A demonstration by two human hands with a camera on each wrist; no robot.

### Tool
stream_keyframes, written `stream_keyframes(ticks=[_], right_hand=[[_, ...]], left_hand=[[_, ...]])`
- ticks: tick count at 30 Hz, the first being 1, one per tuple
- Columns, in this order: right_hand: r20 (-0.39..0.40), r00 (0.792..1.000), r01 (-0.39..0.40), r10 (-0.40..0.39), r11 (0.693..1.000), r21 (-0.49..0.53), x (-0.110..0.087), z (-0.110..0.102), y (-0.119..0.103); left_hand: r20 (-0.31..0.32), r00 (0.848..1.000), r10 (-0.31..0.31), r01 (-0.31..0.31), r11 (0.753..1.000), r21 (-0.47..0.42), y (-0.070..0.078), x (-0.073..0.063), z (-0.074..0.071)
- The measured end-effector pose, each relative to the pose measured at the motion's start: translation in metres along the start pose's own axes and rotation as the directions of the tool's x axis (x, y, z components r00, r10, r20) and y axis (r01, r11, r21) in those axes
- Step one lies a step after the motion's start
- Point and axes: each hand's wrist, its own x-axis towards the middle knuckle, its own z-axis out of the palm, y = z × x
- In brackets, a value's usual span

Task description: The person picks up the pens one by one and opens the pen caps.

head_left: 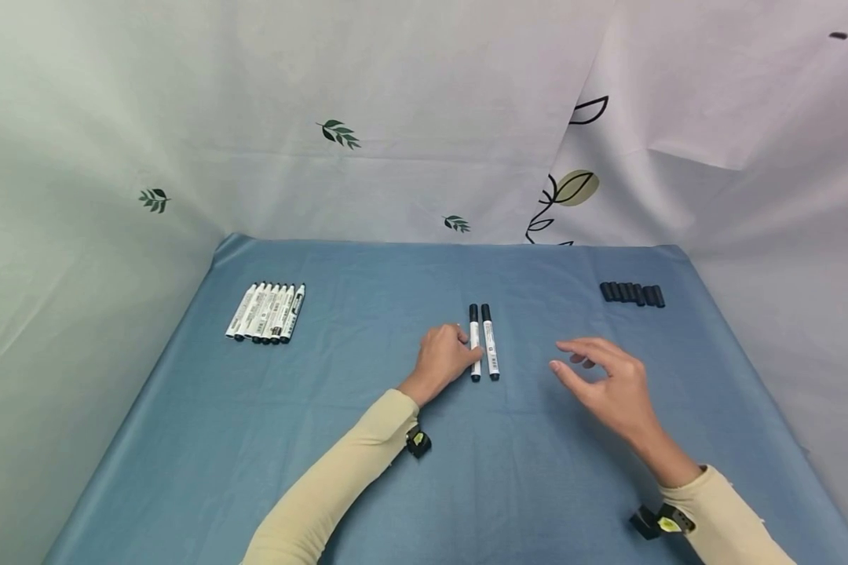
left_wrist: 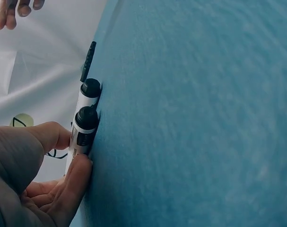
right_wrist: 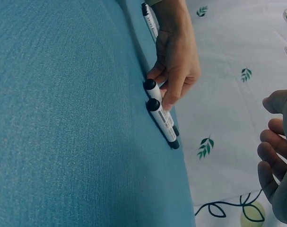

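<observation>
Two white markers with black caps lie side by side on the blue cloth, at the middle of the head view. My left hand (head_left: 440, 359) pinches the left marker (head_left: 474, 333) between thumb and fingers; the left wrist view shows its black end (left_wrist: 86, 117) between them. Close by on its right lies the other marker (head_left: 491, 345), slightly tilted and untouched by the right hand. My right hand (head_left: 613, 386) hovers above the cloth farther right, fingers loosely bent and thumb apart, holding nothing.
A row of several white markers (head_left: 265, 314) without caps lies at the back left. Several black marker caps (head_left: 632, 293) stand in a row at the back right. Pale patterned fabric (head_left: 396, 188) hangs behind and beside the blue cloth (head_left: 509, 479).
</observation>
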Motion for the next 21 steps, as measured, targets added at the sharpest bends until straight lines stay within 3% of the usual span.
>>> stream_keyframes(ticks=[8, 12, 17, 21], right_hand=[[-0.007, 1.000, -0.003, 0.003, 1.000, 0.006, -0.001, -0.001, 0.001], [-0.008, 1.000, -0.005, 0.005, 1.000, 0.010, -0.002, -0.001, 0.003], [-0.006, 1.000, -0.004, 0.004, 1.000, 0.023, -0.003, 0.000, 0.004], [0.004, 1.000, -0.007, 0.006, 1.000, 0.028, -0.003, 0.002, 0.004]], left_hand=[[0.017, 1.000, -0.009, 0.011, 0.993, -0.118, -0.005, -0.003, -0.004], [-0.011, 0.999, -0.038, 0.035, 0.980, -0.195, -0.014, -0.006, -0.009], [-0.044, 0.999, -0.013, -0.002, 0.950, -0.312, -0.022, -0.014, -0.020], [-0.024, 1.000, 0.011, -0.020, 0.902, -0.430, -0.021, -0.022, -0.030]])
